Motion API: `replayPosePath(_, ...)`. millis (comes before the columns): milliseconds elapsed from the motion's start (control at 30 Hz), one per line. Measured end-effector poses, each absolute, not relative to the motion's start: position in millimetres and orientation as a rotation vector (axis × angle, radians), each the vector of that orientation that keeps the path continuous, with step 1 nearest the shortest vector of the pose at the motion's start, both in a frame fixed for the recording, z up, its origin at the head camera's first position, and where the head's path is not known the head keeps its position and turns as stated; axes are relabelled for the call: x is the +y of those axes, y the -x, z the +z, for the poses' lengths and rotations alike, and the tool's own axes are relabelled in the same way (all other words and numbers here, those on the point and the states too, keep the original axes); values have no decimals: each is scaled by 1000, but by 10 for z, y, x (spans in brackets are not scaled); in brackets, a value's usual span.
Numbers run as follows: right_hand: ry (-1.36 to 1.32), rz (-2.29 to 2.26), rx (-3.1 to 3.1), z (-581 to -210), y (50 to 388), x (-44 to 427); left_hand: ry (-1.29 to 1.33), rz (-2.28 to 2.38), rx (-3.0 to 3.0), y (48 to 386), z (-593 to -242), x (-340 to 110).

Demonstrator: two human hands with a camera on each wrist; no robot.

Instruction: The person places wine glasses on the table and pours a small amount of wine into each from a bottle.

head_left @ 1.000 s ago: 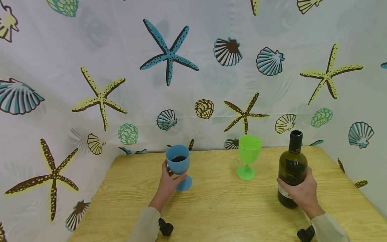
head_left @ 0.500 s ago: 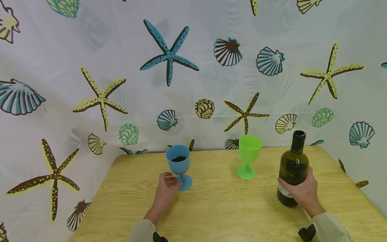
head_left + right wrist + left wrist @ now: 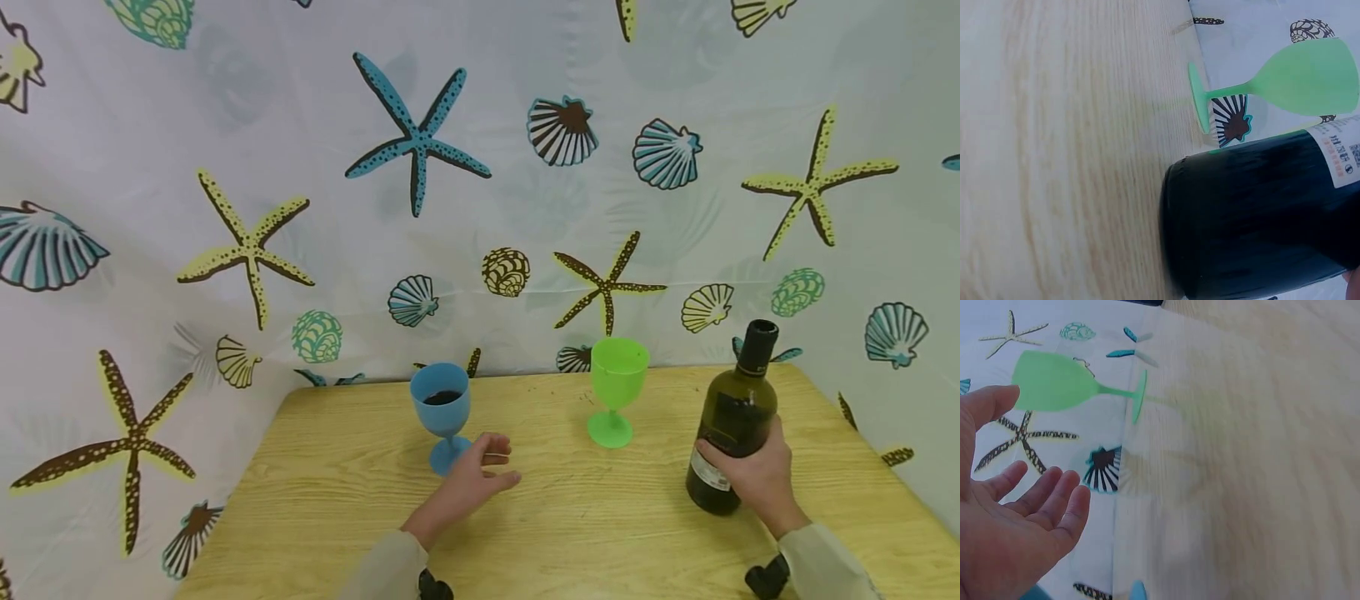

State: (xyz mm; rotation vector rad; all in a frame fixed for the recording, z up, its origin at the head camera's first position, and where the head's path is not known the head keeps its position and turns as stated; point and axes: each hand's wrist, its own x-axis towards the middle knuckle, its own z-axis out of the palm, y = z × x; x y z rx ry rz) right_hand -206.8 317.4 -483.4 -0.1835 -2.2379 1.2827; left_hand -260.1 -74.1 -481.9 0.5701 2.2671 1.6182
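A blue goblet with dark liquid in its bowl stands upright on the table. Just right of its foot, my left hand hangs with relaxed, spread fingers and holds nothing; the left wrist view shows its fingers apart. My right hand grips the lower body of a dark green wine bottle, which leans slightly to the right. Whether the bottle's base fully touches the table I cannot tell. Between the two hands, farther back, a green goblet stands upright; its inside is mostly hidden.
Behind the table hangs a white cloth printed with starfish and shells, close to the table's back edge. It also runs along both sides.
My left hand has let go of the blue goblet and moved right, past its foot. The bottle, still in my right hand, has tilted a little to the right.
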Motion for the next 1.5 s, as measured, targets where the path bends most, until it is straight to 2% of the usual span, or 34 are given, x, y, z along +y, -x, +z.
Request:
replayPosePath(433,177,1363,-2165,-4917,2051,3262,-656,1668,2342,2852,-4669,108)
replayPosePath(767,137,1335,-2132,-4903,2018,3349,-559,1705,2324,3131,-4667,633)
replayPosePath(1500,139,1400,-2135,-4952,2090,3284,-446,1891,2308,3372,-4772,1031)
